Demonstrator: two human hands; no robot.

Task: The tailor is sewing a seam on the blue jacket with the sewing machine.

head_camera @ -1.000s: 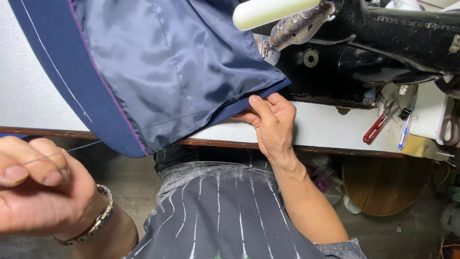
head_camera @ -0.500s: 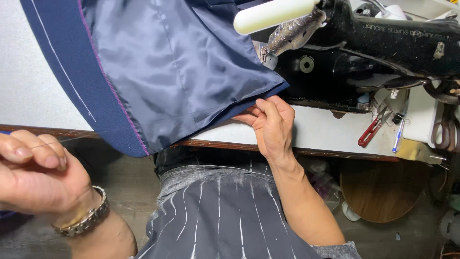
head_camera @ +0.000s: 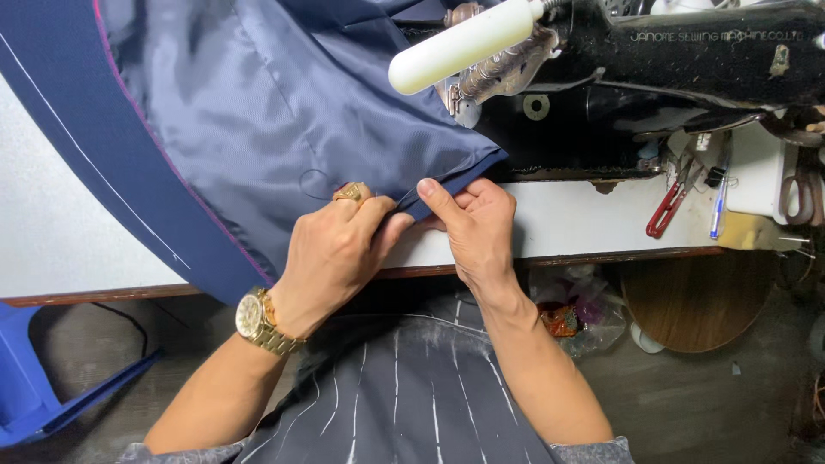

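A navy garment [head_camera: 258, 129] with a shiny blue lining lies spread on the white table [head_camera: 593, 215]. My left hand [head_camera: 339, 245], with a gold ring and a gold watch, pinches the garment's lower hem edge. My right hand [head_camera: 473, 223] pinches the same hem just to the right, thumb on top. The two hands nearly touch. A thin dark thread loops on the lining just above my left hand; no needle can be made out.
A black sewing machine [head_camera: 687, 60] with a white cylinder [head_camera: 460, 43] stands at the back right. Red-handled snips [head_camera: 666, 210], a blue pen [head_camera: 716, 210] and scissors [head_camera: 803, 185] lie to the right. A blue chair [head_camera: 43, 387] sits lower left; a round wooden stool [head_camera: 696, 301] is under the table.
My left hand has come up from the lower left, off the table's edge, to the hem beside my right hand. The right hand has stayed on the hem.
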